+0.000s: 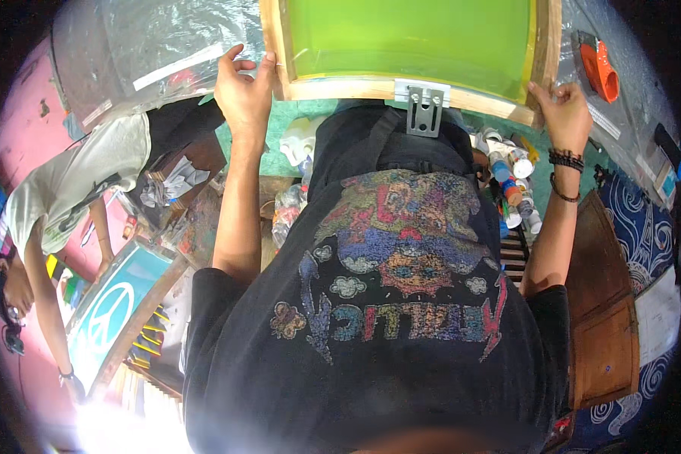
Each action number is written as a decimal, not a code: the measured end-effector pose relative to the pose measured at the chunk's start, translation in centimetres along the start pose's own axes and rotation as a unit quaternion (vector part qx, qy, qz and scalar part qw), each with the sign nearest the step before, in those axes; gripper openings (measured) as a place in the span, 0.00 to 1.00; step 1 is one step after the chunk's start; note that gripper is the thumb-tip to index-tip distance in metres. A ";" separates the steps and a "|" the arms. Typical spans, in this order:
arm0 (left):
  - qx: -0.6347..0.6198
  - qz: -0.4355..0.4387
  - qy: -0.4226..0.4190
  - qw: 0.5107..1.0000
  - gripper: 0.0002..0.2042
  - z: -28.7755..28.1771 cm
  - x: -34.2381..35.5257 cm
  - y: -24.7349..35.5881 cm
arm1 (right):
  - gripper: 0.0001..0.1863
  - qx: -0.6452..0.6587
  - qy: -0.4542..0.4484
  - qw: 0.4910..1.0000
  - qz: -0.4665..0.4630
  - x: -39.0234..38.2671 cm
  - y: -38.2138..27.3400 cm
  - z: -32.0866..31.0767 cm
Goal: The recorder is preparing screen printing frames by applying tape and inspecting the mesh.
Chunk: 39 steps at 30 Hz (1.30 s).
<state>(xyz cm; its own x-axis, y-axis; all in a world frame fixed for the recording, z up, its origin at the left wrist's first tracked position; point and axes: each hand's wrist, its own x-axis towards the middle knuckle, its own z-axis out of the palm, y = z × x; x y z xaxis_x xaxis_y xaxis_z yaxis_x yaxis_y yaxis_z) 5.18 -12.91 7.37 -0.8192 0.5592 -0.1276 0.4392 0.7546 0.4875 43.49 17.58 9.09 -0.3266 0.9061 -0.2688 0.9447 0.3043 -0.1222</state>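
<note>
From my head, the wide fisheye view looks steeply down my black shirt (401, 371), close up, with my left hand (244, 97) and right hand (569, 119) toward the top.

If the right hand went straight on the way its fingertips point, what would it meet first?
The wooden screen frame, near its lower right corner in the picture; the right hand seems to touch it there, though depth is unclear.
</note>
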 end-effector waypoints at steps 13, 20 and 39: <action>-0.300 -0.072 -0.005 0.951 0.10 -0.5 -0.5 0.4 | 0.32 0.045 0.023 0.998 0.042 -1.0 -0.7 -2.7; -0.502 -0.231 -0.126 0.824 0.14 -2.9 1.0 -0.1 | 0.28 0.139 0.029 0.987 0.079 -0.3 2.7 -2.0; -0.410 -0.209 -0.127 0.879 0.14 -2.7 1.8 -0.7 | 0.13 0.404 -0.069 0.906 0.110 0.0 4.4 -3.5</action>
<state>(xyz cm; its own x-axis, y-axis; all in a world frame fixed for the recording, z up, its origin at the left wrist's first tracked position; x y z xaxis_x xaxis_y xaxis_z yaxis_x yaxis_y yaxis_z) 2.41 -13.33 9.12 -0.6911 0.4299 -0.5810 -0.3788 0.4692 0.7977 47.72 19.95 11.91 -0.1868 0.8568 -0.4806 0.6756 -0.2432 -0.6960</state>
